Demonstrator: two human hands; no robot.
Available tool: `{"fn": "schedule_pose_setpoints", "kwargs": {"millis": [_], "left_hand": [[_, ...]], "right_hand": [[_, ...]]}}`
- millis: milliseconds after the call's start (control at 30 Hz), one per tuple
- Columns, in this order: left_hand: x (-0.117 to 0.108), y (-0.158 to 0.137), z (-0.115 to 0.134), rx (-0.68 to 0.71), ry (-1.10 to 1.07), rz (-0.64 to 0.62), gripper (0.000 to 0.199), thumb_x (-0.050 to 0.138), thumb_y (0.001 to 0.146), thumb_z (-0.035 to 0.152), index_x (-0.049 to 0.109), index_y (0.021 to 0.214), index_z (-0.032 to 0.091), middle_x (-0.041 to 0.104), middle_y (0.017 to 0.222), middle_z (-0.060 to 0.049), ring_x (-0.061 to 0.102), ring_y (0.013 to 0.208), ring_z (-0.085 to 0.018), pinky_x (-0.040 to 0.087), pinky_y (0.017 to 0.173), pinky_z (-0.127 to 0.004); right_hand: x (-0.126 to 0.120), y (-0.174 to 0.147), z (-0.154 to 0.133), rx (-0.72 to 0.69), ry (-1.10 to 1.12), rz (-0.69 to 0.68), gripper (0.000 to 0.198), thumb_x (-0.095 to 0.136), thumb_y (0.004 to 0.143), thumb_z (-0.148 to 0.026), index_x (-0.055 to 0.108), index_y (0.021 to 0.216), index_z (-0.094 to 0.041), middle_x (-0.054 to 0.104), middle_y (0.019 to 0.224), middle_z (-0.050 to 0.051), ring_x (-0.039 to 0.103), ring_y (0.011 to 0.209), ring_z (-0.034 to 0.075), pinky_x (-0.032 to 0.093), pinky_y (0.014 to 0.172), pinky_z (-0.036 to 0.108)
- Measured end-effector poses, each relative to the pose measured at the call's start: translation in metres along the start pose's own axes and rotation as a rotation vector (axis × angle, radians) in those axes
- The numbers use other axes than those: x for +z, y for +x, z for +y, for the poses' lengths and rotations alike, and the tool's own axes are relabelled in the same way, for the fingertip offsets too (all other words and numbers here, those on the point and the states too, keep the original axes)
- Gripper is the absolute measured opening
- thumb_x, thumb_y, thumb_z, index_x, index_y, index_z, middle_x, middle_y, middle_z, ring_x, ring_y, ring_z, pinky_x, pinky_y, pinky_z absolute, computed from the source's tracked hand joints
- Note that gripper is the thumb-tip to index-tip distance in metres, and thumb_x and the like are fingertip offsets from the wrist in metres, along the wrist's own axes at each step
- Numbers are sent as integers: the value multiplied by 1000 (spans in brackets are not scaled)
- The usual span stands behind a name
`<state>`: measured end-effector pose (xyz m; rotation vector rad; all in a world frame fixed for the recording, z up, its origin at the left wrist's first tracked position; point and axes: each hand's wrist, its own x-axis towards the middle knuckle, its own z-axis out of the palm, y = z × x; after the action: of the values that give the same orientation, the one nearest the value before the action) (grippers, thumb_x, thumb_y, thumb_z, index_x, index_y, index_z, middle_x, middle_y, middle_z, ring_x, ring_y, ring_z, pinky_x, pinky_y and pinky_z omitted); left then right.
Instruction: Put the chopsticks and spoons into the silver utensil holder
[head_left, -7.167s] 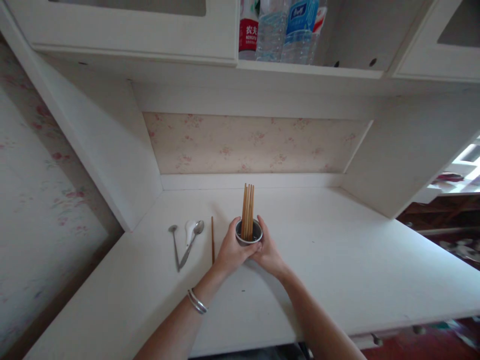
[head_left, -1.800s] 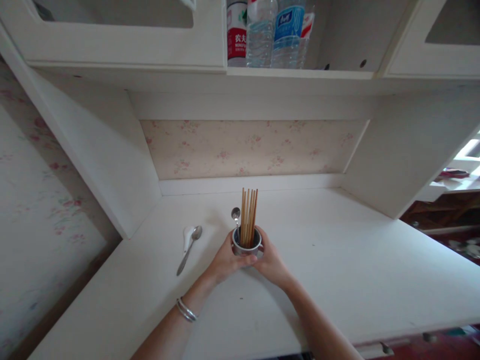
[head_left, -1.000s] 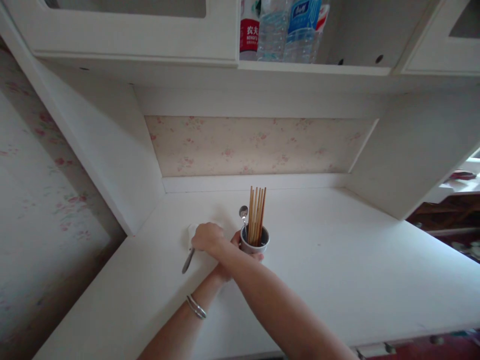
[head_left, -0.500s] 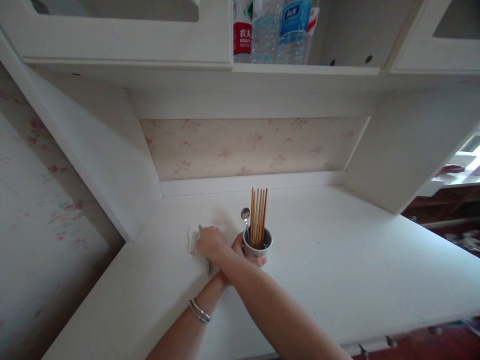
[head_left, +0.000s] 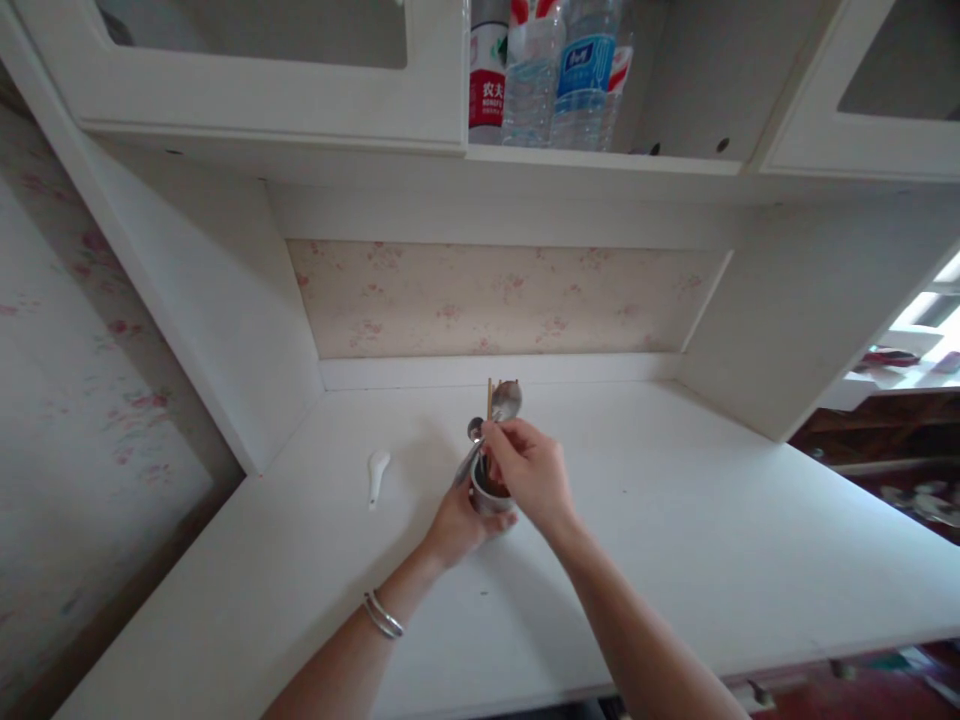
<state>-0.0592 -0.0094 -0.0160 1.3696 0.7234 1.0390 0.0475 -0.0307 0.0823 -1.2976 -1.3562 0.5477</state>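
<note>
Head view, compared with half a second ago: my right hand (head_left: 534,475) no longer reaches across to the left, and the large metal spoon (head_left: 508,399) has come up off the table (head_left: 675,540) to just above the cup (head_left: 493,503). Its bowl is high and its handle slants down toward the left. I have the right fingers pinched closed on that handle; I can't tell whether it touches the rim. My left hand (head_left: 454,525) curls round the side of the cup, gripping it, about midway between the table's back and front edges. I count one small metal spoon (head_left: 475,429) standing in the cup, plus several chopsticks (head_left: 490,395), too hidden to number. One white spoon (head_left: 377,474) lies toward the table's left edge, apart from the cup. Four bottles (head_left: 583,75) stand in the cabinet (head_left: 300,105) above.
</note>
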Motion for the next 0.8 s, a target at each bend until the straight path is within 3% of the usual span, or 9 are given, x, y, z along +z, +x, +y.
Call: {"fn": "schedule_pose_setpoints", "kwargs": {"millis": [133,333,500,667,800], "left_hand": [[2,-2,-1,3,-14,9,69,85,56,25,52,117,18,65,114,-12,63,102,-25,47,92,-39],[2,2,-6,19,-53,23,72,85,55,20,52,118,16,63,120,-13,60,111,-27,44,98,-41],[1,2,-9,-11,-47,27,73,84,56,16,50,121,16,63,121,-14,61,109,-25,45,98,-42],[2,1,-5,33,-43,-22,66,82,61,20,52,120,17,63,120,-14,62,107,-26,48,94,-41],[2,1,-1,53,34,-18,67,84,54,18,58,115,15,66,111,-12,63,101,-26,49,89,-38]], "right_hand": [[-35,10,31,87,-11,231,44,52,82,-59,65,74,-17,66,63,3,53,44,13,39,44,23],[-28,-2,63,39,-209,125,37,54,82,-52,68,70,-20,64,62,1,56,55,15,41,55,25],[-17,-13,82,122,-89,163,41,67,72,-52,61,95,-18,62,81,2,52,56,13,43,52,26],[-18,-29,91,75,215,-81,62,66,77,-45,43,131,-23,54,126,11,59,100,22,52,78,34],[-12,-39,92,64,323,-267,67,74,72,-36,41,130,-25,58,125,8,57,112,25,45,97,43]]}}
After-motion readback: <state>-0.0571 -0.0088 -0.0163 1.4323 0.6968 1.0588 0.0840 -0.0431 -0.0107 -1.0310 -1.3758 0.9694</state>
